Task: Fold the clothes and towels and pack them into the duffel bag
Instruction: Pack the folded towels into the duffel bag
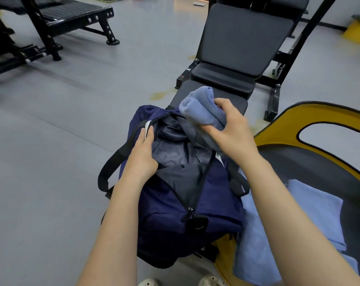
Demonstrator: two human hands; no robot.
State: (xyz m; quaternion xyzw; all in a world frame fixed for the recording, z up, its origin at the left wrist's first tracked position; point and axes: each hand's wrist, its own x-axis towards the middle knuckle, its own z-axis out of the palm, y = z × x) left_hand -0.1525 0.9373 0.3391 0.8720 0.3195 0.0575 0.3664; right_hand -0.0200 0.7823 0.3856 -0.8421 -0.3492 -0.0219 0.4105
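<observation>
A navy duffel bag (175, 213) lies unzipped on the end of a black bench, its dark lining showing. My left hand (143, 155) holds the left edge of the bag's opening, fingers curled over the rim. My right hand (229, 131) grips a folded light blue towel (201, 106) just above the far right part of the opening. Another light blue towel (294, 219) lies spread flat to the right of the bag, partly under my right forearm.
The black padded bench (243, 48) extends away behind the bag. A yellow and black seat (319, 153) curves at the right under the flat towel. Black gym frames (51, 27) stand at the far left on the grey floor. My shoes (208, 281) show at the bottom.
</observation>
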